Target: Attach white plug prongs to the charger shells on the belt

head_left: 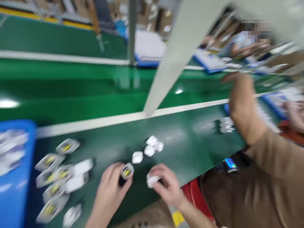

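Observation:
My left hand is closed around a small white housing with a yellow part inside its open end, which faces up. Between the fingers of my right hand is a small white plastic piece, its exact kind unclear. A few like white pieces lie on the green work surface just beyond both hands. Left of my left hand sits a loose group of white housings, several showing yellow inside, blurred by motion.
A blue tray of white parts stands at the left edge. A pale slanted post rises at the table's far white edge, before a green conveyor belt. At right, a co-worker's arm reaches over the table near more white pieces.

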The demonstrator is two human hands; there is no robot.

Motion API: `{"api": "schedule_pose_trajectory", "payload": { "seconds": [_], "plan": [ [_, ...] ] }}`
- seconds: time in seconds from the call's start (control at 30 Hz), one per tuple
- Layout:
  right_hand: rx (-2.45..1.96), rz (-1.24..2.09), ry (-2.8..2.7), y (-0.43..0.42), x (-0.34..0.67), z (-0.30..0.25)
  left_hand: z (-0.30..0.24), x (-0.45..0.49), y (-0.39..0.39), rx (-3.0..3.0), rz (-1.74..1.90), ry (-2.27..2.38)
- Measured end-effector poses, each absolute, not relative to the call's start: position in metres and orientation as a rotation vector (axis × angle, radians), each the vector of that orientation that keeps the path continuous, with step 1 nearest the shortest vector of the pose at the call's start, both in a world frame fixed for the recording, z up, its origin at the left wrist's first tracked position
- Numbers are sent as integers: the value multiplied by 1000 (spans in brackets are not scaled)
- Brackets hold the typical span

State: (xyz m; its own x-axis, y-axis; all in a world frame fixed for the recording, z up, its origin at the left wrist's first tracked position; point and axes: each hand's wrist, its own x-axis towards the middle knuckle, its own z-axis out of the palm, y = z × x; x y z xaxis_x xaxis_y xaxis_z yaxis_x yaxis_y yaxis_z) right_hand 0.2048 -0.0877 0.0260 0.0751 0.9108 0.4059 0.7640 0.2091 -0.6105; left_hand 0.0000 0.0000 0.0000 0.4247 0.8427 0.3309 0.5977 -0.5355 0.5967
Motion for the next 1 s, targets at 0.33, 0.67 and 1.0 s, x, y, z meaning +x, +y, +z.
{"api": "schedule_pose_trajectory", "payload": {
  "seconds": [0.33, 0.67, 1.0],
  "plan": [
    [-1622, 597, -1628, -65, 164, 48, -19, -30, -4, 2086, 800, 1092],
    [-1787, 628, -1656, -57, 146, 37, -26, -14, -14, 2277, 730, 1293],
    [-1847, 584, -1691, -58, 147, 20, -25, -18, -14, 2264, 724, 1210]
  ]
}}
